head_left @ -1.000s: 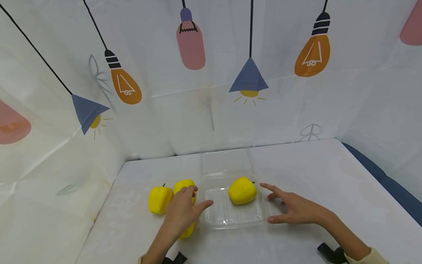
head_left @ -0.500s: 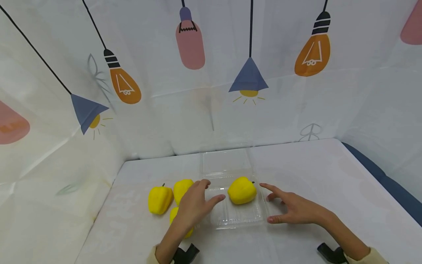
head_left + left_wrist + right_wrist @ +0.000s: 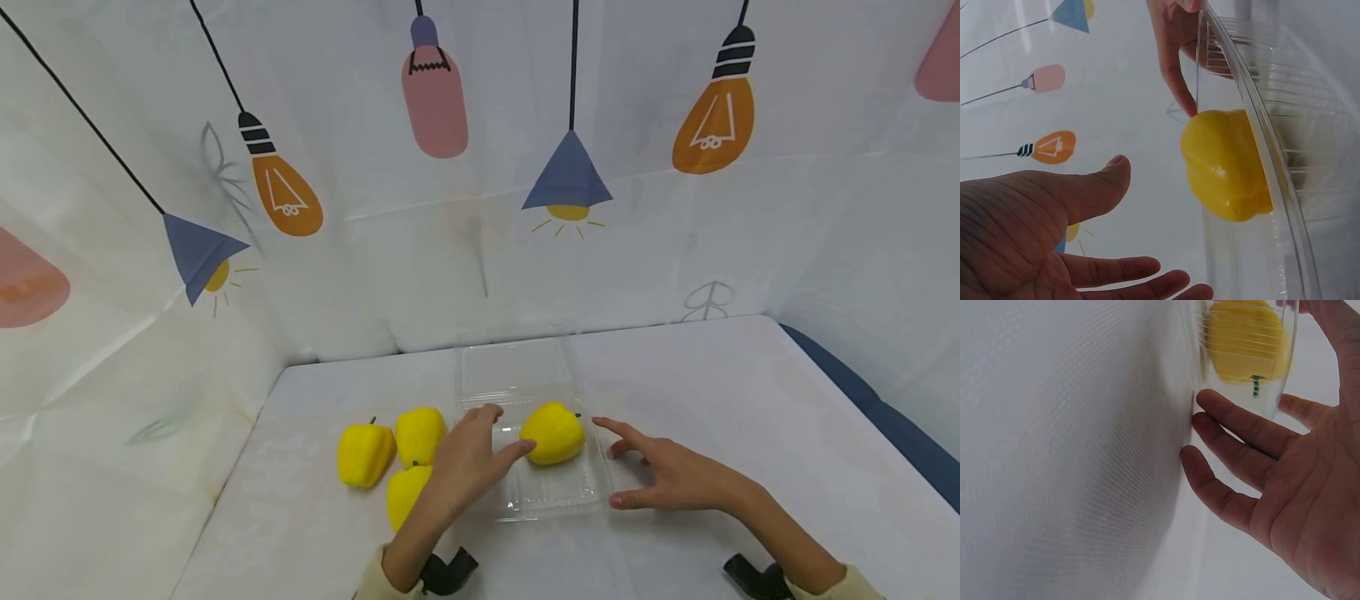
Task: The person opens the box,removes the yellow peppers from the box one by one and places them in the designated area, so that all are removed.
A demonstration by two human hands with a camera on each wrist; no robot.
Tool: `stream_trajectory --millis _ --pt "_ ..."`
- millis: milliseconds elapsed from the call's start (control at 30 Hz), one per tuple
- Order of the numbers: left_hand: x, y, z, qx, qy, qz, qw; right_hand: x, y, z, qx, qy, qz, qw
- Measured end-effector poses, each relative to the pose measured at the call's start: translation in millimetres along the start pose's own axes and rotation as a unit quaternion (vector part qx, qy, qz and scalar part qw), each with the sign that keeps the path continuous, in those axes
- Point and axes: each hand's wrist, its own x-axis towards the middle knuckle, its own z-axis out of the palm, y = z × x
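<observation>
A yellow bell pepper (image 3: pixel 552 432) lies on its side in a clear plastic clamshell box (image 3: pixel 525 502), its green stem pointing right. My left hand (image 3: pixel 471 457) hovers over the box's left part, holding nothing, thumb and fingers spread toward this pepper. In the left wrist view the same pepper (image 3: pixel 1225 165) shows beyond the thumb, behind the box's rim. At the box's right side rests my right hand (image 3: pixel 667 477), fingers loosely bent, fingertips right by the clear wall. The right wrist view has those fingers (image 3: pixel 1235 425) near the box wall, with the pepper inside.
Three more yellow bell peppers stand on the white table left of the box: one at far left (image 3: pixel 363 455), another behind (image 3: pixel 419 435), and a front one (image 3: pixel 406 497) partly hidden by my left forearm. The box's open lid (image 3: pixel 513 367) lies toward the back wall.
My left hand has moved right, from over the loose peppers to over the box near the pepper inside. The right hand stays where it was.
</observation>
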Motion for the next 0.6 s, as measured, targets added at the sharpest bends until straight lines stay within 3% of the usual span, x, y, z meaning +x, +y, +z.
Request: stream_trajectory --millis 267,600 --pt "6.4 9.5 9.4 -0.001 -0.01 -0.024 0.9997 0.4 2.4 0.9 0.0 0.002 -0.001 1.0" --pt "12.3 21.9 23.3 -0.009 -0.031 -0.024 0.9992 0.5 4.4 1.0 0.004 0.003 -0.01 0.9999"
